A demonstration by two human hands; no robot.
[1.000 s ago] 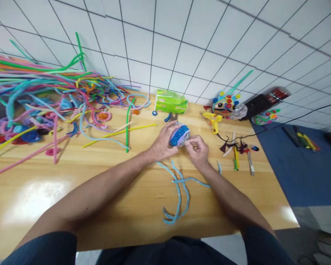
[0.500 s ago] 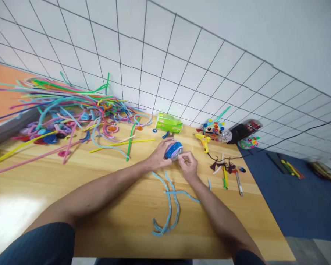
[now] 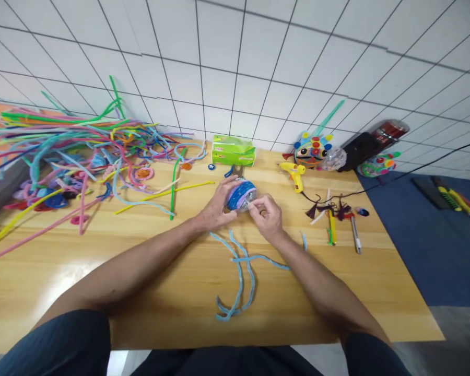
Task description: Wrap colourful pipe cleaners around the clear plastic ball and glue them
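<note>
- left hand point(image 3: 218, 206) is grasping the ball point(image 3: 242, 195)
- right hand point(image 3: 269, 216) is touching the ball's right side; can't tell its grip
- if left grip is slackening, ball could be slipping

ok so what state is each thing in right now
blue-banded ball: held, partly wrapped in blue and purple
left hand: curled around the ball's left side
right hand: fingertips drawn together at the ball's right side, anything pinched too small to tell
light blue strips: loose, curved, crossing
glue gun: lying down, unheld; on or off can't be told
green pack: lying down
pen: lying down
</note>
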